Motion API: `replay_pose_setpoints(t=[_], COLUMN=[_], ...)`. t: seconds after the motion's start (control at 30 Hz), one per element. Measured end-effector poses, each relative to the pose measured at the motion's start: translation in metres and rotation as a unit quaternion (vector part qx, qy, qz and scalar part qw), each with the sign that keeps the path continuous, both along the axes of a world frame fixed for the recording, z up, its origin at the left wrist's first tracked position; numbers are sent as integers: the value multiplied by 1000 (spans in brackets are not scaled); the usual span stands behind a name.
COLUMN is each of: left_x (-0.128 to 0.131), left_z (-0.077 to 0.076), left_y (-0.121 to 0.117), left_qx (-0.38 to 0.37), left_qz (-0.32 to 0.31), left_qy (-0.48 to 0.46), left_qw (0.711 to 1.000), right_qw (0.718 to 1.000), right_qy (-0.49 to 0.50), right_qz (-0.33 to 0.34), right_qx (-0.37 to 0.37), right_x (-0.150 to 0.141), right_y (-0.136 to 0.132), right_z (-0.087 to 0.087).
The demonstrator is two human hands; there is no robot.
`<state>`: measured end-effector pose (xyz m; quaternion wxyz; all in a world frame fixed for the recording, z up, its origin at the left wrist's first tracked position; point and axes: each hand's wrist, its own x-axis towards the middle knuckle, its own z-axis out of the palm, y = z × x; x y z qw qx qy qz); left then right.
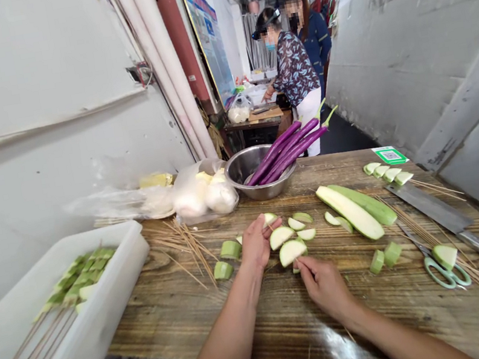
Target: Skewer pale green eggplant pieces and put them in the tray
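Observation:
My left hand (257, 245) is closed at the far end of a row of half-round zucchini slices, its fingers around a pale green slice (268, 219). With thumb and fingertips pinched, my right hand (326, 284) grips a thin bamboo skewer, mostly hidden, below the near slice (292, 251). Another slice (281, 237) lies between the hands; whether the skewer passes through every slice cannot be seen. Loose slices (306, 234) rest just beyond, and thick zucchini chunks (223, 270) sit left of my left wrist.
Halved zucchini (350, 213), a cleaver (432, 208), scissors (446, 273) and skewers lie right. A steel bowl (264, 190) holds purple eggplants (285, 152). Left are loose skewers (190, 243), bagged white vegetables (205, 194) and a white bin (125, 241) with skewered pieces. Two people stand behind.

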<state>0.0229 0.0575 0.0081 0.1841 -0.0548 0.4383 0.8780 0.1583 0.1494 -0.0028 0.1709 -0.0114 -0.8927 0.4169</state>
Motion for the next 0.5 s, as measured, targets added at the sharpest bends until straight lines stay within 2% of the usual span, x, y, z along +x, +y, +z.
replay_pose_setpoints(t=[0.5], left_x=[8], left_z=[0], left_y=[5], left_qx=[-2], left_qz=[-11], left_qy=[-19], left_qw=[1000], right_qw=[1000], right_qy=[-15], right_qz=[-19], right_qx=[-15], right_x=[-3], right_y=[-2], right_z=[-6])
